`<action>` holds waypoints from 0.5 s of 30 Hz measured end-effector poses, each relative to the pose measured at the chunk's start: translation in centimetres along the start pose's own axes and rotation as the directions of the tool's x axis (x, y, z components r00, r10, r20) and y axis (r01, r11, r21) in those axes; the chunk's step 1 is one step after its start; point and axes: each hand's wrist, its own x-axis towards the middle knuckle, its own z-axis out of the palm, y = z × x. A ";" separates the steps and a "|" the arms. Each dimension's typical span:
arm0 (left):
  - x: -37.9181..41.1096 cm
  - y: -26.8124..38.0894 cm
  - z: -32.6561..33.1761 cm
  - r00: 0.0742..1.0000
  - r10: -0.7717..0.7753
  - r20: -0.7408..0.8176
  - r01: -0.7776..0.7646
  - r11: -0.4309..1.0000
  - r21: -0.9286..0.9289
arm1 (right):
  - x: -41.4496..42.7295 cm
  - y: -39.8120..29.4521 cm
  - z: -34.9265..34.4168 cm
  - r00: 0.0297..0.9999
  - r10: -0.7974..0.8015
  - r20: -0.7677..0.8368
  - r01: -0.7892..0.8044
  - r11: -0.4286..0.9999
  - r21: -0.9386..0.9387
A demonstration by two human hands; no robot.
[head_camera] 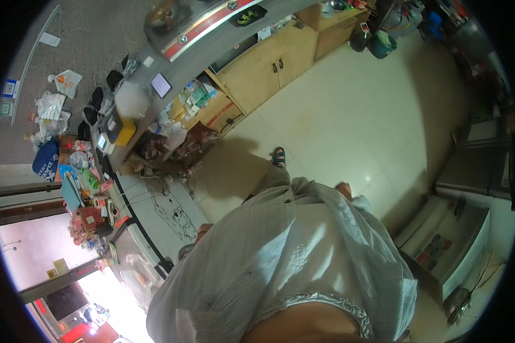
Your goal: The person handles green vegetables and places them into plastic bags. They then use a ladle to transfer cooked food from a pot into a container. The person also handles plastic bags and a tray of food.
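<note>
Only a small piece of my left hand [204, 231] shows past the left side of my loose grey striped shirt [240, 244]. It is nearest to a pale panel with a cartoon line drawing [182, 218]. On the other side, a bit of skin that looks like my right hand [344, 190] peeks out by a light sleeve, over the tiled floor [326, 124]. The fingers of both hands are hidden, so whether they hold anything cannot be seen. One foot in a dark sandal [279, 157] is set forward on the tiles.
A long counter [189, 55] carries a phone [161, 85], a yellow-black device [124, 130] and plastic bags. Below are wooden cabinet doors [274, 64] and an open shelf of packets [197, 96]. At right stands a chest freezer [446, 236]. A green bucket [382, 45] is farther ahead.
</note>
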 end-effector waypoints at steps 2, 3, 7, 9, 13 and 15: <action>2.3 2.5 -1.9 1.000 -0.013 0.015 0.013 1.000 -0.008 | 2.5 -0.9 -4.1 0.945 0.239 0.224 -0.285 0.937 0.201; 4.0 5.3 -4.0 1.000 0.020 0.024 -0.020 1.000 0.003 | 3.9 -1.0 -5.7 0.924 0.291 0.246 -0.333 0.931 0.149; 10.4 16.3 -13.9 0.986 0.164 0.017 -0.164 0.986 0.038 | 10.9 -0.3 -7.8 0.870 0.370 0.325 -0.397 0.917 0.019; 11.6 22.9 -17.8 0.916 0.359 -0.179 -0.332 0.929 0.164 | 15.6 0.4 -8.9 0.862 0.373 0.342 -0.386 0.922 -0.035; 6.7 33.1 -28.1 0.914 0.386 -0.127 -0.394 0.918 -0.047 | 25.1 1.4 -11.0 0.852 0.368 0.373 -0.356 0.929 -0.103; 7.0 34.0 -29.1 0.921 0.352 -0.164 -0.372 0.921 -0.112 | 31.1 1.5 -12.3 0.863 0.315 0.395 -0.280 0.949 -0.145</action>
